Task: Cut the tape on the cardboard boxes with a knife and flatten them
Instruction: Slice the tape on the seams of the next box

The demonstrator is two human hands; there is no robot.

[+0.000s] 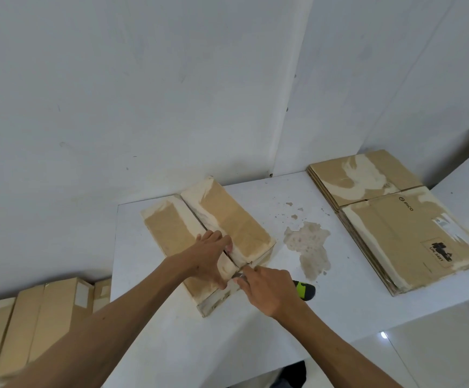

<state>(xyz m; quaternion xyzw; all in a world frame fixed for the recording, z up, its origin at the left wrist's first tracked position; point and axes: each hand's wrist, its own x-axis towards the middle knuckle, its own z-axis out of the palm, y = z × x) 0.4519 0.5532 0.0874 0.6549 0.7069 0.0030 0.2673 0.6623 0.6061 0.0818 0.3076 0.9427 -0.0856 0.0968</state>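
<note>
Box [210, 242] is pressed flat by left hand [209, 254], knife [302, 289] gripped in right hand [269, 292]; blade best kept shallow along the seam, away from fingers.

Only got the one head cam: I'm looking forward and down, close over the white table [255, 326], wall far behind.
</note>
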